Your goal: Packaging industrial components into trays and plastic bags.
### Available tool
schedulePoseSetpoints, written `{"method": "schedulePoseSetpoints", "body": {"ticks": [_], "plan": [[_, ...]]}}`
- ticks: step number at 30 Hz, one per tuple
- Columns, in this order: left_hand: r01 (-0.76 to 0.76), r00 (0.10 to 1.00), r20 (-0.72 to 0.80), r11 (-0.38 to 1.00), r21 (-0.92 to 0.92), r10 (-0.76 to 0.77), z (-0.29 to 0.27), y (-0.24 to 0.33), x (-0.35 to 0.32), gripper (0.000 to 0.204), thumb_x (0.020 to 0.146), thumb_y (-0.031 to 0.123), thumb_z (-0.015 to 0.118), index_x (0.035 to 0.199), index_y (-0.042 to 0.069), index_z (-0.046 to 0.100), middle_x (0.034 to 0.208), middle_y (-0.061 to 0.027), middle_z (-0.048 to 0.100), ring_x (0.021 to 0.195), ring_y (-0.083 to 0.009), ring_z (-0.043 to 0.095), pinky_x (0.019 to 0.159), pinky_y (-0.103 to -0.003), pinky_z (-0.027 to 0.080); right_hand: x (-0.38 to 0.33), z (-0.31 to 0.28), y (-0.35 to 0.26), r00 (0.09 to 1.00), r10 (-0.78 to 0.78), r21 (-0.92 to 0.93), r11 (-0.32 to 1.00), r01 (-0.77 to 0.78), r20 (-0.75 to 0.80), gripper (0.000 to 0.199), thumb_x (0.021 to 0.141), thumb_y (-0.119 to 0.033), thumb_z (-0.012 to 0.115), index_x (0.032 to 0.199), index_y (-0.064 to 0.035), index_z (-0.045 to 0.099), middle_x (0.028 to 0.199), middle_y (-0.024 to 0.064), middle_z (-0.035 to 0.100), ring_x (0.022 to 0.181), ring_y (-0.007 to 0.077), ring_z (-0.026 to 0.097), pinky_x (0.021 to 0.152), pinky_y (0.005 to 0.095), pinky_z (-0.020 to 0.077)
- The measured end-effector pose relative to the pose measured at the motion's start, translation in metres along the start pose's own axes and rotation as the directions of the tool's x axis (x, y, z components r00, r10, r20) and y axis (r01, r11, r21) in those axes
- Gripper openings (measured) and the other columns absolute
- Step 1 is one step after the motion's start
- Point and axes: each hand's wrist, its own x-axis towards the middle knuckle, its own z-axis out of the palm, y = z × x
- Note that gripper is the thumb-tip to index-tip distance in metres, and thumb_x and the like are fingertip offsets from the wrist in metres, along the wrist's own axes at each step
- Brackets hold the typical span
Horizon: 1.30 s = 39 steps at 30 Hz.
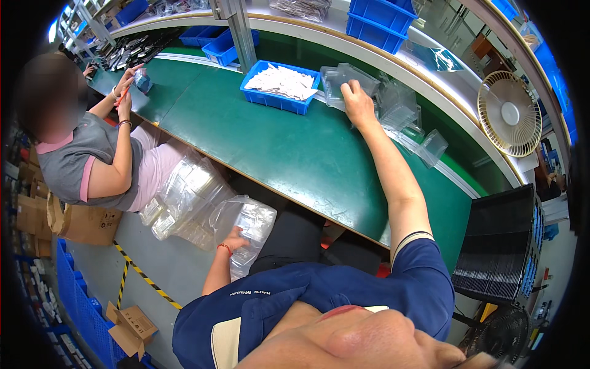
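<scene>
Up along the back of the green bench (pixel 289 160), a bunch of clear plastic cases (pixel 398 101) sits jumbled by the rail, and the right hand (pixel 357 104) is right in among them. Its fingers are bunched together at the left end of the pile, but the tips are hidden, so I can't tell if they're clamped on a case. One loose clear case (pixel 432 147) lies tipped over further right.

Down below the bench's near edge, by the lap, the left hand (pixel 235 240) is against a clear plastic bag (pixel 257 220) with pale packs inside. Fingers are on the plastic, though whether they're actually closed on it I can't say. More bagged packs (pixel 193 178) crowd in just left of that.

Nearest neighbour to the right hand is a blue bin (pixel 273 103) heaped with white packets (pixel 279 81), just left of the cases, so it hems in that side. A metal post (pixel 238 34) rises behind the bin, and stacked blue bins (pixel 378 32) sit on the shelf above. Off to the right there's a cream fan (pixel 510 114), then a tall black rack (pixel 498 243) past the bench end. On the left, a co-worker in a grey top (pixel 92 160) holds an orange tool (pixel 123 95). An open cardboard box (pixel 132 326) sits on the floor.
</scene>
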Motion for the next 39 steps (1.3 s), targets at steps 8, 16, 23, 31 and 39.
{"method": "schedulePoseSetpoints", "body": {"ticks": [8,16,23,31,39], "plan": [[-0.153,0.965,-0.181,0.969,0.195,0.189,-0.034,0.032,-0.041,0.067,0.053,0.016,0.074,0.115,0.010,0.048,0.110,-0.0204,0.054,0.103,-0.0347,0.054,0.088,-0.038,0.044,0.007,0.012,-0.001,0.973,0.063,-0.202,0.979,-0.018,0.220,0.017,0.074,-0.004,0.054,0.088,-0.0089,0.046,0.094,0.0125,0.049,0.076,0.0293,0.060,0.060,0.0396,0.0521],[-0.381,0.825,-0.356,0.897,0.223,0.438,-0.085,0.058,-0.104,0.066,0.052,0.013,0.072,0.113,0.008,0.049,0.102,-0.0165,0.054,0.099,-0.0324,0.053,0.088,-0.038,0.043,0.012,-0.013,-0.018,0.886,0.091,-0.225,0.974,0.016,0.455,0.064,0.065,-0.007,0.062,0.126,-0.0098,0.043,0.130,0.0191,0.040,0.118,0.0338,0.042,0.101,0.0462,0.0310],[-0.621,0.761,-0.188,0.611,-0.491,0.621,-0.124,0.159,-0.200,0.073,0.053,0.004,0.073,0.120,0.003,0.044,0.103,-0.0030,0.051,0.100,-0.0157,0.048,0.090,-0.030,0.039,-0.041,-0.103,-0.130,0.850,-0.322,0.817,0.542,-0.196,0.417,0.079,0.070,-0.040,0.072,0.128,0.0006,0.039,0.124,0.0235,0.045,0.113,0.0365,0.046,0.097,0.0406,0.0366],[-0.704,0.533,0.162,0.541,-0.460,0.830,-0.035,0.304,-0.179,0.076,0.065,0.005,0.072,0.130,0.003,0.032,0.112,-0.0106,0.049,0.107,-0.0173,0.046,0.090,-0.031,0.039,-0.099,-0.162,-0.153,0.584,-0.446,0.729,0.314,-0.608,0.679,0.104,0.066,-0.036,0.077,0.140,-0.0009,0.014,0.138,0.0223,0.031,0.126,0.0347,0.034,0.103,0.0375,0.0300],[-0.779,0.604,-0.136,0.547,-0.308,0.785,-0.045,0.259,-0.142,0.055,0.075,0.023,0.071,0.122,0.006,0.049,0.113,-0.0079,0.051,0.104,-0.0177,0.049,0.084,-0.033,0.043,-0.181,-0.242,0.003,0.440,0.680,0.606,-0.009,-0.795,0.587,0.064,0.067,-0.020,0.073,0.121,-0.0022,0.046,0.106,0.0064,0.055,0.096,0.0166,0.054,0.085,0.0305,0.0433]]}}
